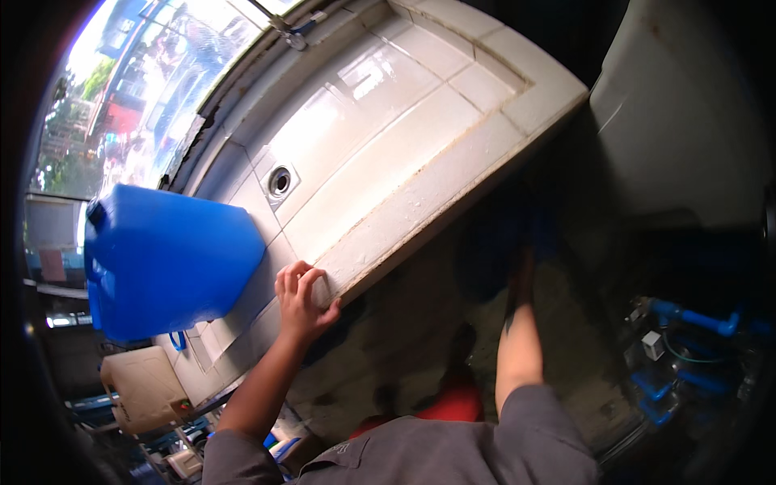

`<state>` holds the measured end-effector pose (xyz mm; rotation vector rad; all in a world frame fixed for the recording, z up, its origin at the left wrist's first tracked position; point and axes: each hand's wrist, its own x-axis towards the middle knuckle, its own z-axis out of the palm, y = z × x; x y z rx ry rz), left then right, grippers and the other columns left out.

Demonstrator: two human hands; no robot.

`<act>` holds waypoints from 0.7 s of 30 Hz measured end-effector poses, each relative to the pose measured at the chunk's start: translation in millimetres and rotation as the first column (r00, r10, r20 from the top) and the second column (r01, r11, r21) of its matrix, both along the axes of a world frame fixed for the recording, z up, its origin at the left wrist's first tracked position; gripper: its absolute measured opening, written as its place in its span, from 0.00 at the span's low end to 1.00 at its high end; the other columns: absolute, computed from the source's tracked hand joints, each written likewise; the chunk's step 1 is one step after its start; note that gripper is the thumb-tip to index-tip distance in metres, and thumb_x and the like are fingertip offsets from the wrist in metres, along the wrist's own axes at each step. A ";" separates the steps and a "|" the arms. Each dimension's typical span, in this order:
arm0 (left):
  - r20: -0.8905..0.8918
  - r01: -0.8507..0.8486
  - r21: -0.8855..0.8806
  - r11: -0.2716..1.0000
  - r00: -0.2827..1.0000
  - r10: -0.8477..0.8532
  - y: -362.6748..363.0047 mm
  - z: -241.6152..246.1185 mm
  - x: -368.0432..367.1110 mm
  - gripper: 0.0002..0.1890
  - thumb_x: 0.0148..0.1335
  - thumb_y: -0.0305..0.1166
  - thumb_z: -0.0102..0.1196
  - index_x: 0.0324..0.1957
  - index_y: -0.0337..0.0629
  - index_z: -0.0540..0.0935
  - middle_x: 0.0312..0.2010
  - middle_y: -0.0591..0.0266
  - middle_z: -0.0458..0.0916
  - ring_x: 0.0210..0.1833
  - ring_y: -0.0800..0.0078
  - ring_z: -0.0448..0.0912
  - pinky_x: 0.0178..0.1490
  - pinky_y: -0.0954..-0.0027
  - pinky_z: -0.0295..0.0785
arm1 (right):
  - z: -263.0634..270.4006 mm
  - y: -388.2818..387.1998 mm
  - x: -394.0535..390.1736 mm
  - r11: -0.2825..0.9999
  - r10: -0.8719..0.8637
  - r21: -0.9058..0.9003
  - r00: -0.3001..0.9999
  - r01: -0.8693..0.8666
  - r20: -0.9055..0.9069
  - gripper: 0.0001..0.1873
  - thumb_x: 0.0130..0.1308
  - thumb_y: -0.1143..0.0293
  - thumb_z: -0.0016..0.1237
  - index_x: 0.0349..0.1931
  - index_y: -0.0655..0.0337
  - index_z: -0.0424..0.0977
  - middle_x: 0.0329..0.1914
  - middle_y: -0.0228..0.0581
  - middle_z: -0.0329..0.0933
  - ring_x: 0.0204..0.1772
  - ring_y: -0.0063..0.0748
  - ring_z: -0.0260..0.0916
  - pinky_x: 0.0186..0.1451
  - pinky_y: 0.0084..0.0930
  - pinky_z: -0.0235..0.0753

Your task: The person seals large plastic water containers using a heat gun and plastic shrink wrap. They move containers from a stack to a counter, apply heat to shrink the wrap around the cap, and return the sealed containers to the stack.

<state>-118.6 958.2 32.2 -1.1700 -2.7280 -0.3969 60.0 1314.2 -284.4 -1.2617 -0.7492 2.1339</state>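
My left hand (300,303) grasps the front rim of a white tiled sink (418,188), fingers curled on top and thumb at its outer edge. Just left of that hand, a large blue plastic jerrycan (173,260) with a dark cap stands on the tiles. My right arm reaches down into deep shadow beside the sink's front. The right hand (525,257) is barely visible there, next to a dark blue shape (485,260) too dim to identify. Whether it holds that shape cannot be seen.
A metal drain (279,181) is set in the sink floor, and a tap (294,37) overhangs its back edge. A beige jerrycan (144,388) stands at lower left. Blue pipes and fittings (691,318) lie at right, below a large pale panel (685,133). Windows border the sink's back.
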 end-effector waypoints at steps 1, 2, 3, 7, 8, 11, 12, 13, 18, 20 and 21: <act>0.010 -0.012 0.003 1.000 1.000 0.012 -0.4 0.6 0.5 0.29 0.34 0.39 0.65 0.45 0.49 0.74 0.45 0.56 0.69 0.51 0.54 0.66 0.56 0.53 0.60 | 26.8 -15.5 24.0 0.999 -0.045 -0.027 0.999 0.044 -0.018 0.28 0.70 0.56 0.41 0.66 0.61 0.59 0.65 0.40 0.63 0.65 0.37 0.62 0.68 0.36 0.62; 0.010 -0.007 0.012 1.000 1.000 0.007 -0.6 2.0 0.7 0.28 0.35 0.40 0.65 0.45 0.50 0.74 0.46 0.56 0.69 0.52 0.54 0.66 0.56 0.53 0.60 | 55.8 -24.8 42.3 0.988 -0.078 -0.134 0.996 0.072 -0.044 0.24 0.68 0.61 0.44 0.62 0.60 0.62 0.60 0.38 0.66 0.59 0.35 0.65 0.64 0.36 0.64; 0.000 -0.002 0.035 0.999 1.000 0.002 1.0 4.4 1.2 0.28 0.36 0.40 0.65 0.44 0.50 0.74 0.45 0.57 0.69 0.52 0.55 0.66 0.56 0.53 0.60 | 87.3 -33.2 56.5 0.966 -0.129 -0.227 0.992 0.123 -0.011 0.20 0.67 0.65 0.46 0.58 0.59 0.66 0.54 0.36 0.70 0.53 0.33 0.68 0.60 0.37 0.67; 0.098 -0.035 0.046 0.998 0.995 0.030 12.5 39.0 21.0 0.30 0.40 0.42 0.66 0.50 0.50 0.74 0.52 0.54 0.69 0.57 0.53 0.65 0.60 0.52 0.59 | 229.9 -75.3 85.1 0.999 0.025 -0.010 0.895 -0.032 -0.446 0.22 0.58 0.81 0.46 0.54 0.56 0.64 0.44 0.40 0.71 0.46 0.38 0.70 0.58 0.38 0.66; 0.188 -0.022 0.069 0.997 0.982 0.009 19.5 52.8 31.3 0.32 0.41 0.42 0.67 0.53 0.50 0.74 0.55 0.53 0.68 0.60 0.52 0.64 0.62 0.52 0.59 | 265.6 -83.9 82.6 0.998 0.071 0.037 0.864 -0.060 -0.498 0.24 0.58 0.84 0.44 0.54 0.54 0.62 0.44 0.41 0.70 0.47 0.40 0.70 0.60 0.38 0.64; 0.402 0.351 0.265 0.898 0.807 -0.433 36.0 108.8 72.2 0.43 0.43 0.50 0.68 0.64 0.52 0.68 0.66 0.49 0.60 0.69 0.48 0.57 0.69 0.48 0.53 | 362.5 -114.1 68.4 0.983 0.179 0.136 0.779 -0.121 -0.601 0.25 0.57 0.88 0.45 0.53 0.52 0.63 0.41 0.39 0.70 0.47 0.37 0.69 0.60 0.36 0.66; 0.325 0.458 0.189 0.869 0.806 -0.495 32.9 128.6 89.7 0.45 0.44 0.51 0.68 0.66 0.53 0.66 0.67 0.48 0.58 0.70 0.48 0.56 0.70 0.48 0.52 | 390.1 -126.9 64.2 0.968 0.245 0.196 0.759 -0.157 -0.603 0.25 0.58 0.88 0.46 0.53 0.51 0.63 0.40 0.38 0.70 0.47 0.37 0.69 0.60 0.36 0.66; 0.254 0.550 0.102 0.829 0.791 -0.556 28.0 145.9 103.5 0.47 0.44 0.53 0.69 0.67 0.54 0.64 0.68 0.47 0.57 0.71 0.47 0.55 0.71 0.47 0.50 | 415.0 -140.1 59.5 0.946 0.314 0.268 0.722 -0.183 -0.616 0.25 0.59 0.87 0.46 0.53 0.50 0.63 0.40 0.37 0.69 0.47 0.36 0.69 0.59 0.36 0.66; 0.380 0.394 0.368 0.842 0.763 -0.523 -21.6 183.8 90.7 0.51 0.42 0.51 0.71 0.68 0.54 0.61 0.65 0.43 0.58 0.66 0.45 0.62 0.67 0.53 0.60 | 498.3 -208.5 30.9 0.831 0.473 0.547 0.643 -0.100 -0.602 0.25 0.59 0.92 0.44 0.50 0.51 0.58 0.41 0.38 0.66 0.46 0.32 0.67 0.59 0.31 0.66; 0.454 0.114 0.533 0.838 0.798 -0.397 -41.2 175.3 88.2 0.50 0.43 0.50 0.72 0.68 0.49 0.61 0.64 0.43 0.60 0.66 0.47 0.63 0.67 0.54 0.61 | 514.1 -237.4 15.8 0.717 0.584 0.691 0.620 -0.092 -0.524 0.25 0.59 0.93 0.43 0.48 0.52 0.56 0.41 0.39 0.66 0.47 0.31 0.67 0.59 0.30 0.66; 0.494 -0.032 0.598 0.801 0.802 -0.336 -49.2 169.0 86.4 0.50 0.43 0.50 0.72 0.67 0.47 0.61 0.63 0.43 0.61 0.65 0.49 0.64 0.66 0.54 0.62 | 520.1 -250.3 5.6 0.637 0.651 0.767 0.590 -0.081 -0.478 0.25 0.60 0.93 0.42 0.48 0.52 0.55 0.41 0.39 0.65 0.47 0.31 0.67 0.59 0.30 0.65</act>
